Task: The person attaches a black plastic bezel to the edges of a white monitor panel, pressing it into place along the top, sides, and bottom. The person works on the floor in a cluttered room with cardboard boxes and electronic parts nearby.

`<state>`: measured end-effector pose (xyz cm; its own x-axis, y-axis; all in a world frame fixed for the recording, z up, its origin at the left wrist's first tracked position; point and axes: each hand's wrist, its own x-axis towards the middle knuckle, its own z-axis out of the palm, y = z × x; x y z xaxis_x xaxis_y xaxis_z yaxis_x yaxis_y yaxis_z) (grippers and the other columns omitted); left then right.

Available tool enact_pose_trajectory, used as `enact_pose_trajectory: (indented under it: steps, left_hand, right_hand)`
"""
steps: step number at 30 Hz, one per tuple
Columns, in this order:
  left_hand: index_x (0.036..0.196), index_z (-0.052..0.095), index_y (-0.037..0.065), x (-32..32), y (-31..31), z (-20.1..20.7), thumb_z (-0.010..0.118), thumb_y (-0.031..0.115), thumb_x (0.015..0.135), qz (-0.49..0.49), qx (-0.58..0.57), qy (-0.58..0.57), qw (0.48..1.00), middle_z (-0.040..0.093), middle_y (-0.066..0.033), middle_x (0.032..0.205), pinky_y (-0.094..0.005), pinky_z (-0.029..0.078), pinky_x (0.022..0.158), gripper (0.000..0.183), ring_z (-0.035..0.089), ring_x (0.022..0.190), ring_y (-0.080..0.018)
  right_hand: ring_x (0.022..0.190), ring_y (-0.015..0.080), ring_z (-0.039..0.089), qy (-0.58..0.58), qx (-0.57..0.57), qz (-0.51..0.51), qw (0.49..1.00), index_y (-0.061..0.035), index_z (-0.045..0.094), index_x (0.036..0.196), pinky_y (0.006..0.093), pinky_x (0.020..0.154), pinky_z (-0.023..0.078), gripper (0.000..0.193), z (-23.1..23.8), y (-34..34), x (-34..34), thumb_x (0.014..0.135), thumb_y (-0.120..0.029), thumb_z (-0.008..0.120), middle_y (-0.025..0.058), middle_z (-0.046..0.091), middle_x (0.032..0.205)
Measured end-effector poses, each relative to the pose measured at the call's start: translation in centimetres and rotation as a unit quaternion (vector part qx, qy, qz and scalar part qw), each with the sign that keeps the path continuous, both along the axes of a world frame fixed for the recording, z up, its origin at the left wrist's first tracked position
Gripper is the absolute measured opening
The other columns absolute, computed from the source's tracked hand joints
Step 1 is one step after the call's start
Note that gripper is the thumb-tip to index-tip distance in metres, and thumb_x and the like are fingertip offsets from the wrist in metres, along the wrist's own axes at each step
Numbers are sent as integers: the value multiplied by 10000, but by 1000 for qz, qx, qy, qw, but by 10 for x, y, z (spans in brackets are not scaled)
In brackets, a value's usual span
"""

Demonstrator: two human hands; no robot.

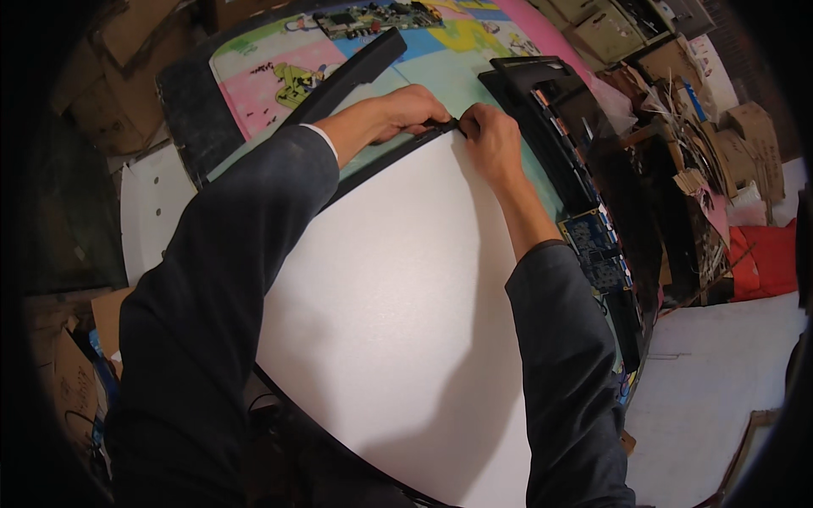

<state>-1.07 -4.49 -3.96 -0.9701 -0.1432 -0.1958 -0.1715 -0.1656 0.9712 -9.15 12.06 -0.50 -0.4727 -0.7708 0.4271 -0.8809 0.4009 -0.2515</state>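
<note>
A large white panel [381, 254], like a screen's diffuser sheet, lies in front of me, and a shadow falls across its right part. Along its far left side runs a thin black frame strip [369, 171]. My left hand [406, 112] is closed on this strip near the panel's far corner, fingers curled over it. Right beside it, my right hand [493, 142] pinches the black edge at that same corner, its fingertips almost touching those of the left. The fingertips partly hide the corner itself.
A long black bezel piece [360, 74] lies beyond my left hand, and a green circuit board [381, 19] sits at the back of the patterned tabletop [254, 97]. Black frame parts [533, 118] and a blue circuit board [597, 245] lie right. Cardboard [754, 140] and red cloth [762, 262] are farther right.
</note>
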Motion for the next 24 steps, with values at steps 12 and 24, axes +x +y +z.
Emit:
enact_pose_trajectory:
  steps: [12, 24]
  left_hand:
    - [1002, 730, 80, 0, -6, -1, 639, 184, 923, -18, -11, -22, 1000, 651, 51, 896, -163, 434, 659, 159, 561, 822, -11]
    - [986, 709, 47, -2, -12, -9, 643, 187, 928, -39, 11, 2, 999, 651, 37, 916, -153, 472, 664, 165, 572, 798, -17]
  right_hand:
    - [878, 383, 651, 111, 200, 95, 969, -25, 700, 881, 465, 772, 521, 131, 39, -4, 1, 787, -105, 659, 183, 677, 869]
    - [780, 316, 707, -105, -4, -7, 994, 4, 734, 1023, 345, 744, 548, 263, 20, 9, 11, 802, -127, 679, 211, 713, 866]
